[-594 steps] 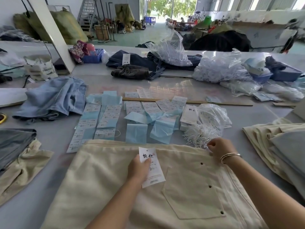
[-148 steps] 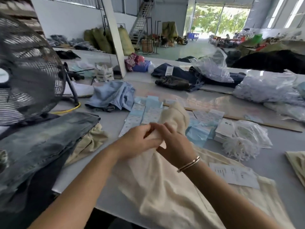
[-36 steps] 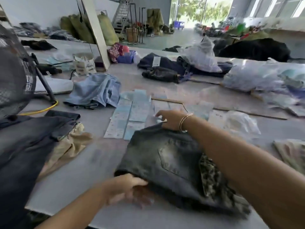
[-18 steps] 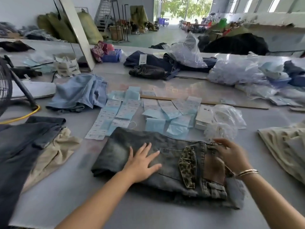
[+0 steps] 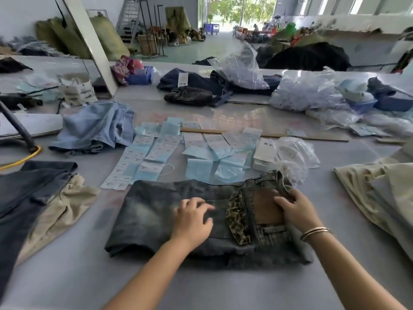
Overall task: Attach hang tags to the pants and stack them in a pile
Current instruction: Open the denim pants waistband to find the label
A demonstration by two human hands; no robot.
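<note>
Since a moment ago our left hand (image 5: 192, 220) relaxed flat on the denim pants (image 5: 169, 215); our right hand (image 5: 295, 209), at three o'clock, now grips the waistband, ready for tagging.

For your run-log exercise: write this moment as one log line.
stage: tag not yet attached | left hand: rests on folded grey jeans | right hand: grips waistband

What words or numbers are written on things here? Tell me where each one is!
White tag stack: two dark handwritten-style characters at the top, too blurred to read for sure.
Blue and white label strips: rows of tiny print, unreadable.
White box: dark printing, too blurred.
Tag on dark jeans: small marks, unreadable.
Nothing else shows any writing.
</note>
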